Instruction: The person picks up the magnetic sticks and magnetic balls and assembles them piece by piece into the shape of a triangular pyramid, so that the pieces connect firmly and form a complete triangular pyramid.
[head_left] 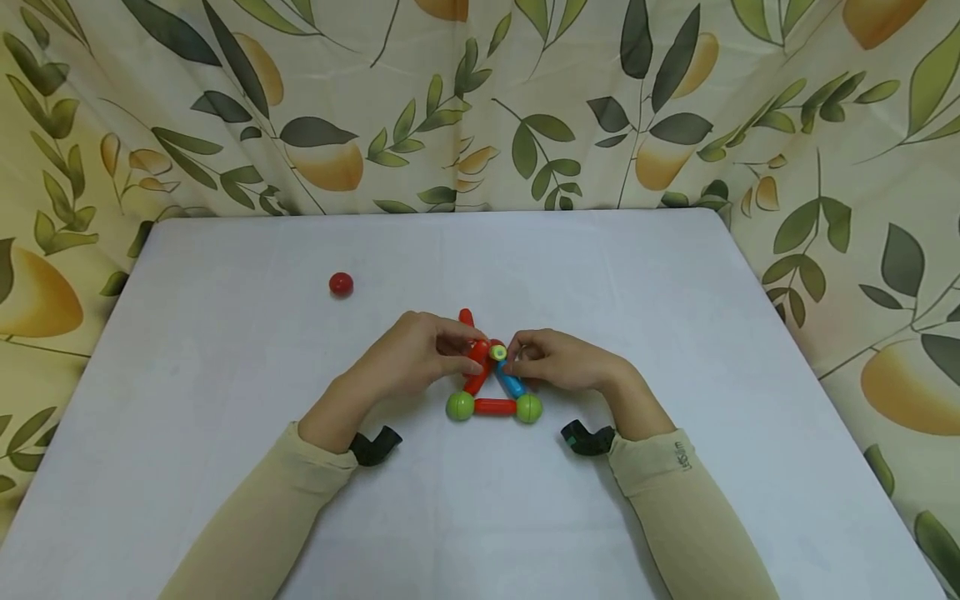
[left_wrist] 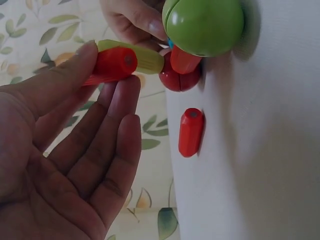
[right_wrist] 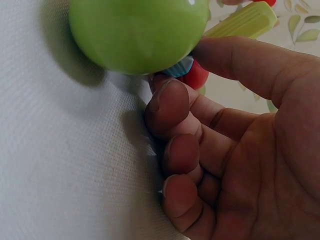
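A flat triangle of toy sticks and balls lies mid-table. Its base is a red stick [head_left: 495,407] between two green balls [head_left: 460,406] [head_left: 528,407]. A blue stick [head_left: 512,384] forms the right side. My left hand [head_left: 457,350] pinches the left side's red stick [left_wrist: 112,65] between thumb and fingers. My right hand [head_left: 517,357] holds a yellow-green stick [head_left: 498,352] at the apex, over a red ball [left_wrist: 180,80]. In the right wrist view my curled fingers [right_wrist: 170,105] sit beside a green ball [right_wrist: 137,30].
A loose red stick [left_wrist: 191,131] lies on the white table [head_left: 675,317] just behind the triangle. A single red ball [head_left: 341,284] rests to the far left. A leaf-patterned curtain [head_left: 480,100] hangs round the table's back and sides.
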